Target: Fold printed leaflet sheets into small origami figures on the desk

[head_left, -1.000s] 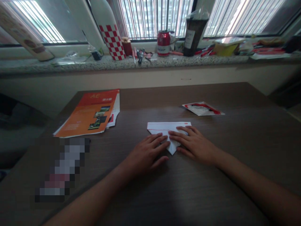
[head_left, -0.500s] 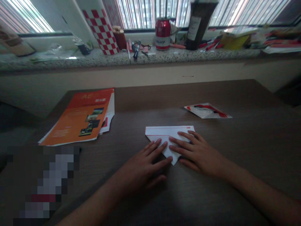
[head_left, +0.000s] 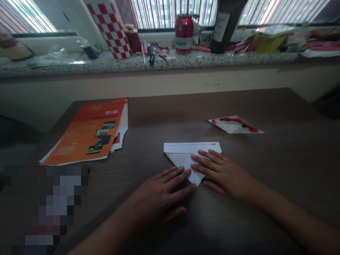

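Observation:
A white sheet of paper (head_left: pixel 186 154), folded into a downward-pointing triangle with a red line along its top, lies on the dark wooden table (head_left: pixel 278 159). My left hand (head_left: pixel 159 194) lies flat with fingers stretched out, its fingertips at the paper's lower left edge near the tip. My right hand (head_left: pixel 223 173) lies flat on the right half of the paper, fingers spread and pressing it down. Neither hand holds anything.
An orange booklet (head_left: pixel 90 131) on a stack of papers lies at the left. A small red-and-white card (head_left: pixel 235 124) lies beyond the paper at the right. On the stone windowsill stand a red can (head_left: pixel 183 33), a dark bottle (head_left: pixel 225 24), a checkered container (head_left: pixel 111 28) and pens.
My left hand has slid back off the paper toward its lower tip. My right hand stays on the paper. The view has tilted slightly down.

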A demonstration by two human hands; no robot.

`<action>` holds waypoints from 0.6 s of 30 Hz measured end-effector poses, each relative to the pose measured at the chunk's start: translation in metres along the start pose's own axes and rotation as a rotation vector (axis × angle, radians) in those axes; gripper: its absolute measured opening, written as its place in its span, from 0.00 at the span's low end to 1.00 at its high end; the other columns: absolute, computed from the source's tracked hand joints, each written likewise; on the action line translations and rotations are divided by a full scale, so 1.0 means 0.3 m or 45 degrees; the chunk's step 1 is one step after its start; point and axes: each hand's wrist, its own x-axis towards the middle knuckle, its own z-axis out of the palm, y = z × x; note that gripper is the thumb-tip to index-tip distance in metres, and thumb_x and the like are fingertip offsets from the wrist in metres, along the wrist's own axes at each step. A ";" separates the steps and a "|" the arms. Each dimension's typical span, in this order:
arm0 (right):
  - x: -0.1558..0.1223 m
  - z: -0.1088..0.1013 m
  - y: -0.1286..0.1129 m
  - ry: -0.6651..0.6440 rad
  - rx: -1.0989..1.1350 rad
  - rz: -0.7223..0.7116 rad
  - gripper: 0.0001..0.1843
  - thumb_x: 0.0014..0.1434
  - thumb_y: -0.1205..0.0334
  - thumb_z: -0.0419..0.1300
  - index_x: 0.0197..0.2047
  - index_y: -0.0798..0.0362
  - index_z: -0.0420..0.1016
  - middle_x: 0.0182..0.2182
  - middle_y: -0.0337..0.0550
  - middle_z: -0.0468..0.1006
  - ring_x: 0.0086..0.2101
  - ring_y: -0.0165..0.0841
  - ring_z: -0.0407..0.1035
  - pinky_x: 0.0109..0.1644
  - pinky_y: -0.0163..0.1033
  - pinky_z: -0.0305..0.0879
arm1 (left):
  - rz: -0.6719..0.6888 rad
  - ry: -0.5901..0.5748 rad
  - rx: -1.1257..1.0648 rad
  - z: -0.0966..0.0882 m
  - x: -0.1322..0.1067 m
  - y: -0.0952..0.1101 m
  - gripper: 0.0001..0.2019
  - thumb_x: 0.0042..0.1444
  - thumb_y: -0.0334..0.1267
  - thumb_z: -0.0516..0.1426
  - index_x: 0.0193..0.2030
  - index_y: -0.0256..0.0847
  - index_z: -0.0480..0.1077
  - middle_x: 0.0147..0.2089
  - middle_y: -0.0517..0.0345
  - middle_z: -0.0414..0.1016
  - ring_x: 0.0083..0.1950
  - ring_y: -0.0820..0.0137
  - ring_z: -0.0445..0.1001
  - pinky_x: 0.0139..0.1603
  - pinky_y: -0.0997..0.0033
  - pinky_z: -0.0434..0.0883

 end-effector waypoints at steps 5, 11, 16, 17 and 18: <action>-0.001 0.003 0.001 0.008 0.017 0.002 0.33 0.74 0.53 0.58 0.78 0.43 0.56 0.77 0.39 0.55 0.75 0.43 0.48 0.77 0.60 0.51 | -0.026 -0.007 0.005 0.002 0.001 0.009 0.31 0.71 0.51 0.58 0.77 0.51 0.60 0.80 0.48 0.56 0.78 0.53 0.59 0.77 0.47 0.61; -0.002 0.004 -0.001 0.027 0.010 0.008 0.31 0.74 0.55 0.57 0.77 0.44 0.58 0.77 0.39 0.55 0.75 0.43 0.48 0.78 0.60 0.51 | -0.075 -0.017 0.040 0.007 -0.002 0.029 0.31 0.71 0.52 0.58 0.78 0.52 0.58 0.80 0.52 0.55 0.80 0.52 0.56 0.79 0.46 0.57; 0.001 0.013 0.005 0.040 0.004 -0.019 0.31 0.75 0.55 0.57 0.77 0.47 0.59 0.76 0.42 0.58 0.75 0.44 0.49 0.77 0.60 0.53 | -0.063 -0.064 0.037 0.004 0.001 0.029 0.31 0.73 0.52 0.56 0.79 0.50 0.57 0.80 0.52 0.55 0.80 0.52 0.54 0.79 0.46 0.56; 0.001 0.016 0.006 0.041 -0.002 -0.023 0.31 0.75 0.55 0.56 0.77 0.47 0.59 0.76 0.42 0.58 0.75 0.44 0.48 0.76 0.60 0.53 | -0.061 -0.073 0.036 0.001 0.001 0.028 0.31 0.73 0.53 0.56 0.79 0.50 0.56 0.80 0.52 0.54 0.80 0.52 0.54 0.79 0.46 0.55; 0.001 0.018 0.007 0.042 -0.008 -0.026 0.31 0.75 0.55 0.56 0.77 0.47 0.58 0.76 0.42 0.57 0.75 0.44 0.48 0.77 0.60 0.53 | -0.061 -0.080 0.034 -0.001 0.001 0.026 0.31 0.73 0.53 0.55 0.79 0.50 0.56 0.80 0.52 0.54 0.80 0.52 0.54 0.79 0.45 0.54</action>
